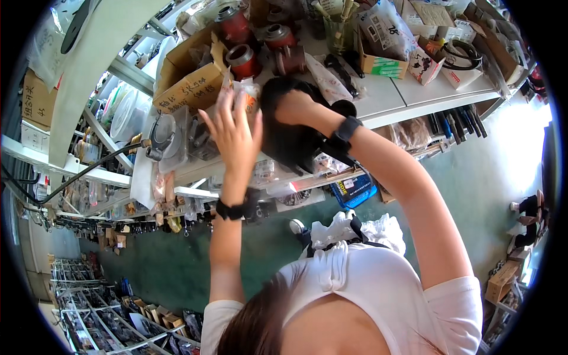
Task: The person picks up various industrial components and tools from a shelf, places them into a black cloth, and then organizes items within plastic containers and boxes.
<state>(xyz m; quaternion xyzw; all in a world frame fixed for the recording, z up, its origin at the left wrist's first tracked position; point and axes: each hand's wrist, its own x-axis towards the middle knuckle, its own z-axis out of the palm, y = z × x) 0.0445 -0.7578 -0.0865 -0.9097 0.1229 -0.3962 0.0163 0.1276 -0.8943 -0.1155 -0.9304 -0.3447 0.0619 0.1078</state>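
My left hand (229,131) is raised with its fingers spread and nothing in it, in front of a cardboard box and a small bagged item. My right hand (293,110) is closed on a dark, soft-looking black bundle (287,145), perhaps a bag or cloth, which hangs over the shelf's front edge. The fingers of that hand are partly hidden by the black material. Just behind the hands, red cylindrical parts with metal tops (242,62) stand on the shelf. A clear plastic container (204,142) sits close to my left hand.
An open cardboard box (192,77) stands at the left of the white shelf (414,92). Bagged goods (387,32) and a black coiled belt (461,56) lie to the right. A black hose-like cable (71,186) crosses at far left. A blue package (354,190) sits below.
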